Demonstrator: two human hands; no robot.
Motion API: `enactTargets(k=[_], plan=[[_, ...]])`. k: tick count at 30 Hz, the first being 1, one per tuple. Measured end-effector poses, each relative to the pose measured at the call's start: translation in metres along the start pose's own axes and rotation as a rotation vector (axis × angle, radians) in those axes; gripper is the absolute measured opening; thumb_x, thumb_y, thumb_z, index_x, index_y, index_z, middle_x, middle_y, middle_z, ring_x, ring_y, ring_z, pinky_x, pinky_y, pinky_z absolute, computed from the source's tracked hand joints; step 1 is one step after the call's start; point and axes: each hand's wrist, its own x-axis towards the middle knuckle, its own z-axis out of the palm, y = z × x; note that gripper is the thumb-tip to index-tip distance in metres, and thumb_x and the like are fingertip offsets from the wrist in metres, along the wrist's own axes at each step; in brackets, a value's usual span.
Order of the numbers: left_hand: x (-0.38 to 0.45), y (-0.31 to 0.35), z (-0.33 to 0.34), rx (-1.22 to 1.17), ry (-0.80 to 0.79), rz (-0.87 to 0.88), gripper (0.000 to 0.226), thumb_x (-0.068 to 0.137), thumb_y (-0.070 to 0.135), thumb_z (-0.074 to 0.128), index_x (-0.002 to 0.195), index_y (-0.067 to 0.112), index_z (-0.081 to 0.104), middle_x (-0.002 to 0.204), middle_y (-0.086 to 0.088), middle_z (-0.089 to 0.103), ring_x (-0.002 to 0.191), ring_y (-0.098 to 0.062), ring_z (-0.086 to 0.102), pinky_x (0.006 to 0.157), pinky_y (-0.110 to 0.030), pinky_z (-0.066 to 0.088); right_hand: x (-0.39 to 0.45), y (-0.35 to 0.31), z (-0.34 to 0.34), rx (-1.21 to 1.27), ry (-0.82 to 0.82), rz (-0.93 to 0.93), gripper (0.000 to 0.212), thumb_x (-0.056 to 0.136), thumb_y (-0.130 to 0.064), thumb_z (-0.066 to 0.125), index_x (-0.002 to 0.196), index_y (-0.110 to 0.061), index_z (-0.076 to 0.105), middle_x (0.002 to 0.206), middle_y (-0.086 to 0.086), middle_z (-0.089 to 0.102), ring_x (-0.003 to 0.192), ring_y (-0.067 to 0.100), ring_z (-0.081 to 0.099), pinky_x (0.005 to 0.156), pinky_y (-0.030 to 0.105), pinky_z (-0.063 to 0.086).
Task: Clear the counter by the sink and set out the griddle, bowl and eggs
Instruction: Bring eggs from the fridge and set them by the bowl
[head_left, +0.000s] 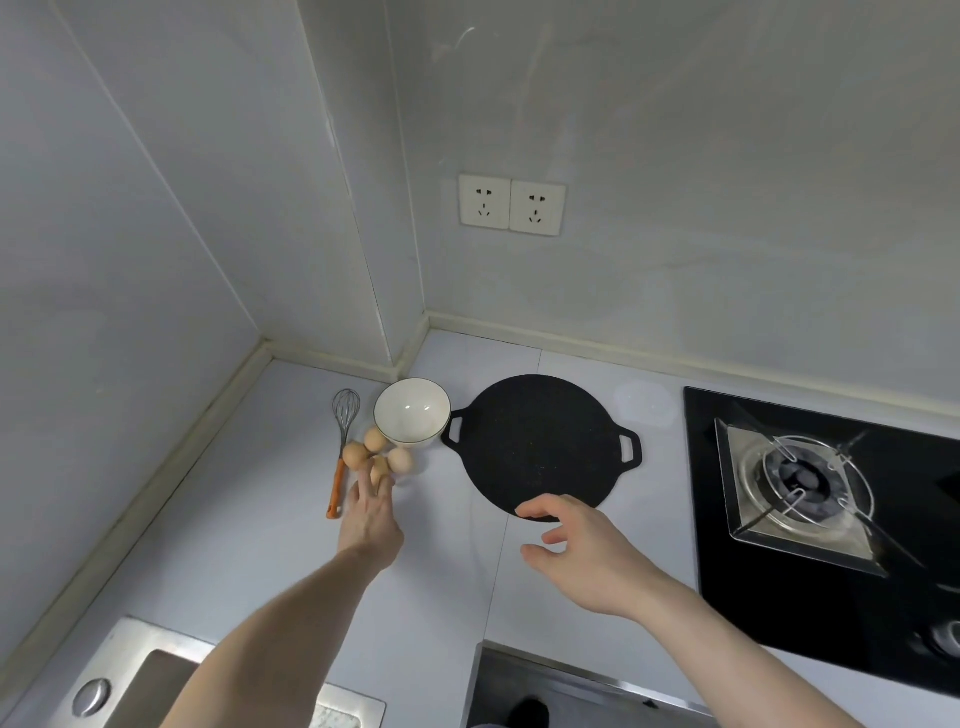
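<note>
The left hand (370, 514) reaches with straight fingers to the eggs (382, 457) by the bowl (412, 420). The right hand (582, 551) hangs loose and open, holding nothing, at the griddle (540, 444) edge.

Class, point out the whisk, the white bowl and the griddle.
whisk (346, 409): head view, on its wire head.
white bowl (412, 415): head view, inside, near the middle.
griddle (540, 441): head view, centre of its flat black surface.

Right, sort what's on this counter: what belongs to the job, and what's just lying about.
Belongs to the job:
griddle
bowl
eggs, with the left hand reaching at them

Just lying about:
whisk
gas hob
wall sockets
sink
</note>
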Motion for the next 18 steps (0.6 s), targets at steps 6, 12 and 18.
enactTargets(k=[6, 12, 18], plan=[[-0.008, 0.002, 0.0, -0.013, -0.004, -0.018, 0.066, 0.081, -0.006, 0.048, 0.142, 0.017, 0.041, 0.161, -0.005, 0.0, 0.13, -0.035, 0.04, 0.09, -0.04, 0.051, -0.005, 0.001, 0.003, 0.007, -0.008, -0.004, 0.04, 0.097, -0.038, 0.059, 0.136, -0.044, 0.048, 0.138, -0.024, 0.044, 0.118, -0.001, 0.053, 0.09, 0.024, 0.055], [-0.014, 0.004, -0.002, -0.01, -0.018, -0.038, 0.065, 0.081, -0.006, 0.048, 0.141, 0.016, 0.042, 0.159, -0.001, -0.004, 0.125, -0.033, 0.043, 0.087, -0.039, 0.054, -0.011, 0.004, 0.001, 0.008, -0.006, -0.007, 0.041, 0.097, -0.038, 0.059, 0.136, -0.044, 0.049, 0.138, -0.024, 0.044, 0.118, 0.0, 0.054, 0.091, 0.025, 0.055], [-0.02, 0.009, -0.003, -0.013, -0.019, -0.048, 0.064, 0.08, -0.006, 0.049, 0.14, 0.016, 0.043, 0.161, -0.002, -0.004, 0.125, -0.034, 0.045, 0.088, -0.04, 0.054, -0.014, 0.006, 0.004, 0.018, -0.01, -0.015, 0.041, 0.097, -0.039, 0.059, 0.136, -0.045, 0.048, 0.139, -0.023, 0.044, 0.117, 0.0, 0.054, 0.094, 0.025, 0.053]])
